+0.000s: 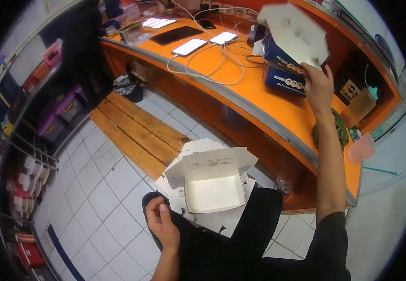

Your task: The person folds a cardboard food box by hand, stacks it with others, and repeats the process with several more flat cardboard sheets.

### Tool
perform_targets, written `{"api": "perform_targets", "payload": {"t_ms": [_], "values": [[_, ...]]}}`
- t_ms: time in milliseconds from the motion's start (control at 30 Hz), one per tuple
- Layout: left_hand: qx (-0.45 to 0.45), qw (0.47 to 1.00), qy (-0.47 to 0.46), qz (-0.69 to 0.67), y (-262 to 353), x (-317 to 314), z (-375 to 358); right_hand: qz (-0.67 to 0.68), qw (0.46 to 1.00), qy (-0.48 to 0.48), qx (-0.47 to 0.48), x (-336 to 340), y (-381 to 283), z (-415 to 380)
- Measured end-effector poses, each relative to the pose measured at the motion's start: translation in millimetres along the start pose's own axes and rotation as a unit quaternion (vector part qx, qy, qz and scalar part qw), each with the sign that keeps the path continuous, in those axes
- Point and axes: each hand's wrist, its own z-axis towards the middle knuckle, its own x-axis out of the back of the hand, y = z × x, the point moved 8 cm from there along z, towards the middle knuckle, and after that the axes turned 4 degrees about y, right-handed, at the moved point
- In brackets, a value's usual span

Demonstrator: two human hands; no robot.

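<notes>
My right hand reaches across the orange counter and pinches the edge of a folded cardboard food box. That box is dark blue outside with white lettering; its pale lid stands raised. It sits on top of another blue box. My left hand is by my left knee, fingers loosely curled and thumb apart, with nothing visible in it. Between my knees, an open white cardboard box rests on flat cardboard sheets, its lid flap up towards the far side.
On the counter are lit phones, a dark tablet, white cables, a green bundle, a pink cup and a bottle. A wooden bench extends ahead. Shelves with containers line the left. A dark-clothed person stands beyond.
</notes>
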Motion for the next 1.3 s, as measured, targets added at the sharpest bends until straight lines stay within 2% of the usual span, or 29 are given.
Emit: {"api": "perform_targets", "payload": {"t_ms": [67,167,267,367,433,500,600,667,700,733,767,800,833,867,900,933,967,1000,1067,1100,1133,1200,1267,1300], "values": [[-0.06,0.997,-0.034,0.025,22,-8,3,-0.05,0.988,0.12,0.088,58,-53,-3],[-0.051,0.996,-0.074,-0.002,58,-32,14,-0.087,0.98,0.13,0.123,98,-106,-13],[-0.047,0.987,-0.142,-0.058,87,-58,30,-0.023,0.978,0.113,0.174,119,-155,-41],[-0.044,0.988,-0.149,0.006,102,-78,44,0.073,0.972,0.05,0.218,129,-205,-83],[-0.039,0.991,-0.122,0.028,95,-77,45,0.097,0.962,0.037,0.252,129,-222,-114],[-0.049,0.993,-0.067,0.088,85,-66,49,0.132,0.948,-0.033,0.289,130,-242,-141],[-0.063,0.992,-0.031,0.107,77,-55,39,0.168,0.943,-0.075,0.279,132,-250,-180],[-0.051,0.99,-0.054,0.118,60,-55,36,0.167,0.937,-0.084,0.296,132,-249,-211],[-0.045,0.988,-0.078,0.124,50,-57,34,0.277,0.946,-0.044,0.161,130,-228,-221],[-0.043,0.988,-0.075,0.125,39,-55,35,0.377,0.926,-0.002,0.023,131,-212,-210],[-0.021,0.987,-0.104,0.124,25,-57,35,0.301,0.953,-0.007,-0.006,144,-201,-194],[0.002,0.984,-0.133,0.122,15,-59,31,0.302,0.953,-0.012,-0.003,139,-209,-190],[-0.01,0.974,-0.145,0.172,24,-65,30,0.501,0.814,-0.121,-0.269,100,-192,-203],[-0.008,0.974,-0.146,0.172,19,-67,29,0.628,0.56,-0.21,-0.498,62,-197,-236],[-0.047,0.966,-0.149,0.205,14,-69,30,0.731,0.488,-0.147,-0.454,52,-204,-235],[-0.087,0.956,-0.153,0.237,12,-73,31,0.731,0.489,-0.143,-0.455,42,-205,-238],[-0.117,0.95,-0.151,0.247,12,-74,32,0.718,0.483,-0.187,-0.466,32,-210,-243],[-0.117,0.949,-0.154,0.247,8,-73,34,0.703,0.475,-0.232,-0.476,21,-217,-252],[-0.121,0.936,-0.156,0.292,0,-70,37,0.685,0.48,-0.245,-0.491,4,-215,-268],[-0.119,0.937,-0.154,0.291,-3,-69,38,0.645,0.513,-0.259,-0.505,0,-212,-271],[-0.091,0.945,-0.151,0.276,-11,-67,40,0.602,0.545,-0.272,-0.516,-3,-209,-273],[-0.057,0.953,-0.147,0.26,-27,-65,37,0.597,0.551,-0.272,-0.516,-1,-210,-272],[0.025,0.973,-0.112,0.202,-47,-60,35,0.593,0.557,-0.27,-0.515,-1,-208,-273],[0.027,0.973,-0.11,0.202,-50,-60,32,0.594,0.552,-0.283,-0.513,-2,-208,-277]]}}
